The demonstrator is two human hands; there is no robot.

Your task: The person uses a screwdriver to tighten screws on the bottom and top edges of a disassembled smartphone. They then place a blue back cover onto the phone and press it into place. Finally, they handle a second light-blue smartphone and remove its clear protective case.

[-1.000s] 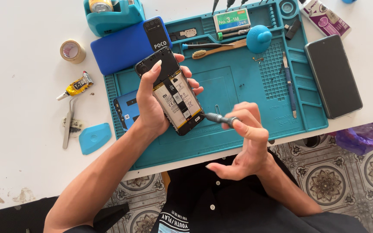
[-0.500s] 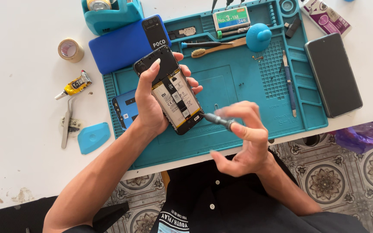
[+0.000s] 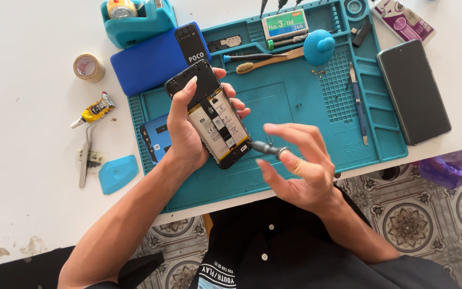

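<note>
My left hand (image 3: 185,134) grips the opened phone (image 3: 212,119) above the teal repair mat (image 3: 295,107); my right hand (image 3: 298,168) pinches a small screwdriver (image 3: 267,148) against its lower edge, other fingers spread.

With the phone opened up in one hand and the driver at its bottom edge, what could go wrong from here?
1. The left hand holds the opened black phone with its back cover off in the air above the teal silicone work mat, so a slip could drop it.
2. The right hand holds the slim grey metal screwdriver only loosely with its fingertips; the tip might skid onto the exposed battery.
3. A loosened screw could fall toward the patterned tile floor.
</note>
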